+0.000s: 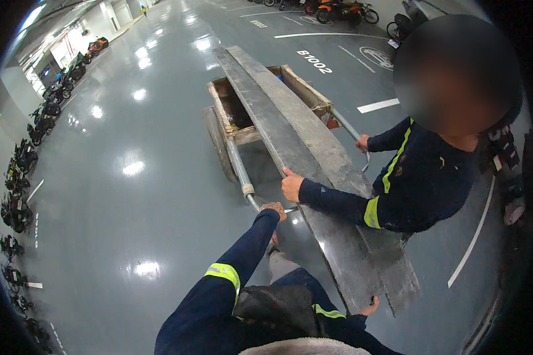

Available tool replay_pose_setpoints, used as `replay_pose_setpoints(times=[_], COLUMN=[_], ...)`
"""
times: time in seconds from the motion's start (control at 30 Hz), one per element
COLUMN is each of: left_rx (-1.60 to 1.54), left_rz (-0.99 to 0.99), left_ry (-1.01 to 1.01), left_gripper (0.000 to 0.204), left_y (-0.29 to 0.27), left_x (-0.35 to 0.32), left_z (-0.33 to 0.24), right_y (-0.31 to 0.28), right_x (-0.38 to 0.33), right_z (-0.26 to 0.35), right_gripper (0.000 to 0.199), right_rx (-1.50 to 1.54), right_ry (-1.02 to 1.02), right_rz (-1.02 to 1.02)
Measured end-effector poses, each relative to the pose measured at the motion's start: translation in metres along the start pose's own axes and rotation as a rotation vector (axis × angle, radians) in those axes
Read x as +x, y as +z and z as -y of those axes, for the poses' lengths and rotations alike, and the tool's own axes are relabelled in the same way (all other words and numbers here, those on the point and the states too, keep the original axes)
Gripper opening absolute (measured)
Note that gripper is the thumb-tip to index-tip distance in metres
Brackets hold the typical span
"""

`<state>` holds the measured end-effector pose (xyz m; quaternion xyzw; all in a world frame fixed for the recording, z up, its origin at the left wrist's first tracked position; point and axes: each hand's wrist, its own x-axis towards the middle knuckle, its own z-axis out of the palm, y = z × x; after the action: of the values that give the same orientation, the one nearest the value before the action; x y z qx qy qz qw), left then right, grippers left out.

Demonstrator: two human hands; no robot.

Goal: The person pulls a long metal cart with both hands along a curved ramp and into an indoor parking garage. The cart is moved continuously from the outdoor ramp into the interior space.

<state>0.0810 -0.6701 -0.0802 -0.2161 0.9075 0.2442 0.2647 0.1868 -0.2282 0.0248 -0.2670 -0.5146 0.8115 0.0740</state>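
My left hand [272, 209] is wrapped round the end of the left metal handle [238, 165] of a handcart. Two long grey planks [331, 236] lie lengthwise over the cart's wooden box [247, 136], side by side, and reach back toward me. At their near end my right hand [370, 306] grips the left plank by its edge; part of that hand is hidden under it. A co-worker on the right presses one hand [291, 184] on the planks' left edge. The co-worker's other hand [362, 142] holds the cart's right handle [344, 122].
A cart wheel [218, 142] stands outside the box on the left. Parked motorbikes line the left wall [18, 157], and an orange motorbike [346, 12] is among others at the far right. The shiny grey floor [112, 207] has white painted lines and reflects the ceiling lights.
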Motion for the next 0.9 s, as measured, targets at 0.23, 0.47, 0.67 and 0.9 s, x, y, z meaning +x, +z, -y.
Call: replay_pose_setpoints(times=[0.23, 0.47, 0.67, 0.9], left_rx=[0.005, -0.018, -0.069, 0.007], left_rz=[-0.043, -0.193, -0.332, -0.476], left_ry=[0.047, 0.039, 0.172, 0.407], left_gripper=[0.036, 0.034, 0.029, 0.033], left_y=[-0.009, -0.043, -0.055, -0.094], left_x=[0.024, 0.025, 0.073, 0.111], left_z=[0.029, 0.038, 0.005, 0.001], right_y=[-0.062, 0.042, 0.061, 0.129], right_x=[0.052, 0.001, 0.056, 0.102], right_z=[-0.064, -0.029, -0.011, -0.012], right_gripper=[0.028, 0.025, 0.042, 0.046], right_rx=[-0.182, -0.112, -0.013, 0.103], right_ry=[-0.226, -0.181, -0.074, 0.052], right_rz=[-0.059, -0.047, -0.020, 0.148])
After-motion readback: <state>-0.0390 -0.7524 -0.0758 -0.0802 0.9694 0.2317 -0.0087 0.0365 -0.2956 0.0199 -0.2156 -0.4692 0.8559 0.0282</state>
